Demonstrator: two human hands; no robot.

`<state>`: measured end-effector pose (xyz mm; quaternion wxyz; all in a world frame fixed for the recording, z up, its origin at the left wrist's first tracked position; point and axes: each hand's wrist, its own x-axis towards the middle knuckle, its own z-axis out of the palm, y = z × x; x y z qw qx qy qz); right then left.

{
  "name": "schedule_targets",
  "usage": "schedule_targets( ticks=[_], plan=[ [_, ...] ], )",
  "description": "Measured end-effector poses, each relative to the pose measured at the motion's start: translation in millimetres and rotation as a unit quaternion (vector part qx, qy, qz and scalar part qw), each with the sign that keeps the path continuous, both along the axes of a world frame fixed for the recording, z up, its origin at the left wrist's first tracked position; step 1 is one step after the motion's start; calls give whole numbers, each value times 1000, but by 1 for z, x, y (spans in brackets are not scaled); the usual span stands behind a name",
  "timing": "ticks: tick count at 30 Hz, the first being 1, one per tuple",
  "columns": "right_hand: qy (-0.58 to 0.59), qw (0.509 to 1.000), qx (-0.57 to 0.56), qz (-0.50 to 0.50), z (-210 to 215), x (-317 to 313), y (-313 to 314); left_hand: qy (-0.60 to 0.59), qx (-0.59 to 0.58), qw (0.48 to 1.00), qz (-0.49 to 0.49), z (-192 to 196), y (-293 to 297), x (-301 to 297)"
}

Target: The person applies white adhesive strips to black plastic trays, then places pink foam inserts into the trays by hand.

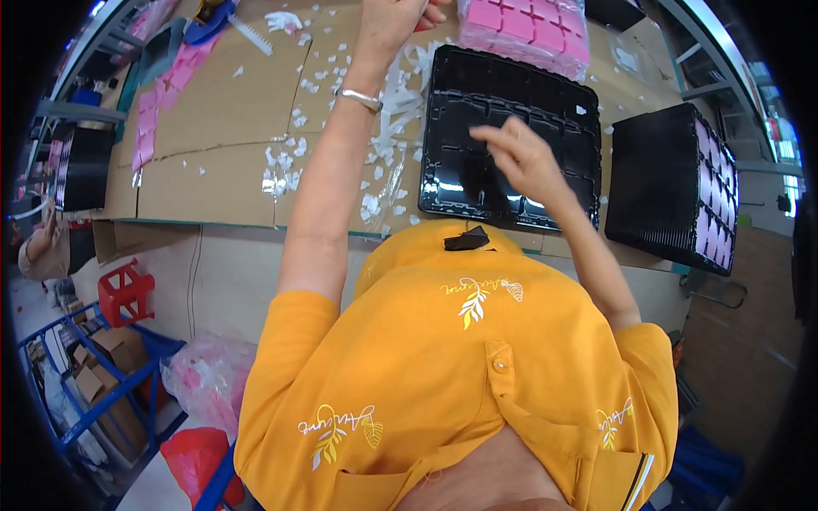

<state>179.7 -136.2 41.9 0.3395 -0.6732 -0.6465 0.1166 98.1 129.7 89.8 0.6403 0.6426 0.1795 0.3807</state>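
Note:
A black plastic tray [467, 183] with moulded compartments lies flat on the cardboard-covered table in front of me. My right hand [521, 160] is over its middle, the forefinger stretched out to the left and the other fingers bent. The fingertip is slightly blurred, and I see nothing held. My left hand [400, 19] reaches far forward beside the tray's left far corner. Its fingers are curled in and partly cut off by the upper edge, with a bit of red at them. Beyond the tray sits a plastic-wrapped stack of pink trays [527, 30].
Right of the tray stands a tall stack of black trays [652, 183] with pink pieces on its side. White paper scraps [300, 146] and clear strips [400, 98] litter the cardboard [226, 183]. Pink strips [146, 128] lie at the left. A red stool [126, 292] stands on the floor.

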Motion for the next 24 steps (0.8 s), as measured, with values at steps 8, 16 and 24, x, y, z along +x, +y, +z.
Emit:
schedule_targets(
  ticks=[8,16,24],
  plan=[
    [-150,986,-76,22,-54,-42,-31,7,1,1000,5,-4,-8,-1],
    [-218,971,-89,40,-70,-45,-29,4,3,1000,8,-5,-11,3],
    [-255,964,-57,56,-50,-44,-34,-22,-12,1000,-13,-16,0,8]
  ],
)
